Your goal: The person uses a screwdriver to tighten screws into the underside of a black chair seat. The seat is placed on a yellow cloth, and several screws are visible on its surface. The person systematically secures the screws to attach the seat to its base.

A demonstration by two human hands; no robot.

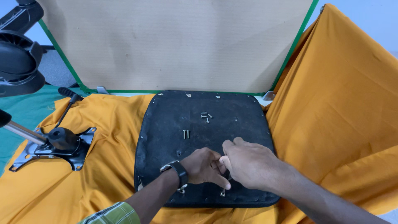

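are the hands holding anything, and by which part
Both hands, left hand and right hand, meet over the black seat base; whatever their fingertips pinch is hidden, so it cannot be told.

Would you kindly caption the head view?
Both hands, left hand and right hand, meet over a black seat base near loose bolts.

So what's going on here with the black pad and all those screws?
A person bends over a black seat pad lying underside up on an orange cloth. Both hands meet near its front edge: the left hand, with a wristwatch, and the right hand pinch something small between them, too hidden to name. Loose screws and two bolts lie farther up the pad. A metal chair mechanism rests on the cloth to the left.
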